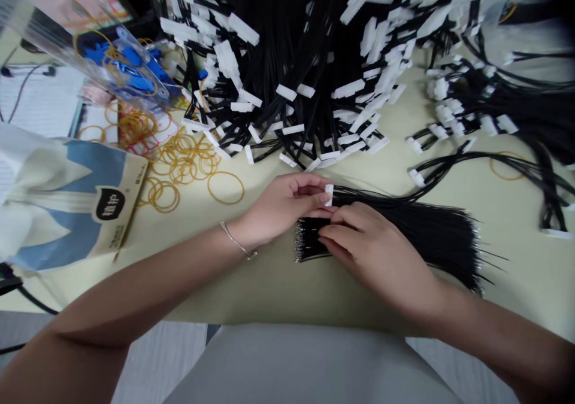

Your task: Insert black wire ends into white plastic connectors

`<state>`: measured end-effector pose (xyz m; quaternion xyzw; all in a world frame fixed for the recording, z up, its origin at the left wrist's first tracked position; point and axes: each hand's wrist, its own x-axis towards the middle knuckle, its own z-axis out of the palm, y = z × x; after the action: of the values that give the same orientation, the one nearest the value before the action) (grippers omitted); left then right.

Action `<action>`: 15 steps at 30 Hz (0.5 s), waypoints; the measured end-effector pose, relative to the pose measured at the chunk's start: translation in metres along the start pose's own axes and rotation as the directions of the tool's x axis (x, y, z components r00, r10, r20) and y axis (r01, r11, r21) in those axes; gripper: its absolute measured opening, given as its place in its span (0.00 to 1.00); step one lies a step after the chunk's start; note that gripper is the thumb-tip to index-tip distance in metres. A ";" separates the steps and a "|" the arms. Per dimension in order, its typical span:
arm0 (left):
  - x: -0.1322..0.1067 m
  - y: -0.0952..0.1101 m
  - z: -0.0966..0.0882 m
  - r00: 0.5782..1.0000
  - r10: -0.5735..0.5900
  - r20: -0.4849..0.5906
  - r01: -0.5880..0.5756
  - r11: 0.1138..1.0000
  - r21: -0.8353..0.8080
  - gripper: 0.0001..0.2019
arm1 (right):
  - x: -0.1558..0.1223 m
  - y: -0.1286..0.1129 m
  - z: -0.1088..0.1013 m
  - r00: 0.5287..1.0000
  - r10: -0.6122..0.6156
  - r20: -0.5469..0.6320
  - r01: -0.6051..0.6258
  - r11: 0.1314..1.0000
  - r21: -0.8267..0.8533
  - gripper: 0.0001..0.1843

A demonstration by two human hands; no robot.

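My left hand (pixel 281 206) pinches a small white plug connector (pixel 329 194) between thumb and fingers. Thin black wires trail from the connector to the right, passing above my right hand (pixel 375 236). Beneath that hand lies a flat bundle of loose black wires (pixel 442 236) with shiny metal terminals at both ends. The fingertips of my right hand are closed at the bundle's left part, on black wire; how many strands they hold is hidden.
A big heap of black wire harnesses with white connectors (pixel 287 93) fills the back. More harnesses (pixel 503 105) lie at the right. Yellow rubber bands (pixel 179 155), a clear container with blue pieces (pixel 130 69) and a tissue pack (pixel 103 200) occupy the left.
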<state>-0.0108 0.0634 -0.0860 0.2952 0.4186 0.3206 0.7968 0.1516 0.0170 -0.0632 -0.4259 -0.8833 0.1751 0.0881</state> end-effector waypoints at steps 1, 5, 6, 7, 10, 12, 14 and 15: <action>0.000 0.000 0.000 1.000 0.001 0.001 -0.001 1.000 0.001 0.06 | 0.000 0.000 0.000 1.000 -0.008 -0.013 0.008 1.000 -0.005 0.07; 0.000 -0.001 -0.001 1.000 0.012 0.013 -0.012 1.000 -0.004 0.06 | -0.001 0.000 0.002 0.997 -0.052 -0.062 0.052 0.999 -0.001 0.07; 0.000 -0.001 -0.001 1.000 0.014 0.013 -0.014 1.000 -0.003 0.06 | -0.001 0.000 0.003 0.996 -0.058 -0.061 0.059 0.998 0.009 0.07; 0.000 0.000 -0.001 1.000 0.014 0.011 -0.014 1.000 0.001 0.06 | -0.001 0.000 0.003 0.997 -0.060 -0.054 0.061 0.998 0.019 0.08; 0.000 0.000 0.000 1.000 0.009 -0.002 -0.009 1.000 0.018 0.06 | 0.000 0.000 0.003 0.998 -0.050 -0.031 0.052 0.998 0.038 0.09; 0.001 0.001 0.000 1.000 0.008 0.001 -0.008 1.000 0.027 0.06 | 0.000 0.000 0.003 0.999 -0.043 -0.030 0.044 0.998 0.047 0.09; 0.001 0.001 0.000 1.000 0.012 0.005 -0.012 0.999 0.038 0.06 | 0.000 0.000 0.003 0.999 -0.034 -0.027 0.035 0.998 0.049 0.09; 0.001 0.001 -0.001 1.000 0.015 0.004 -0.015 0.999 0.045 0.06 | 0.000 0.000 0.003 0.999 -0.030 -0.020 0.031 0.998 0.045 0.09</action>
<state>-0.0110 0.0646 -0.0864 0.3167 0.4221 0.3167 0.7882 0.1506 0.0167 -0.0661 -0.4118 -0.8846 0.1896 0.1091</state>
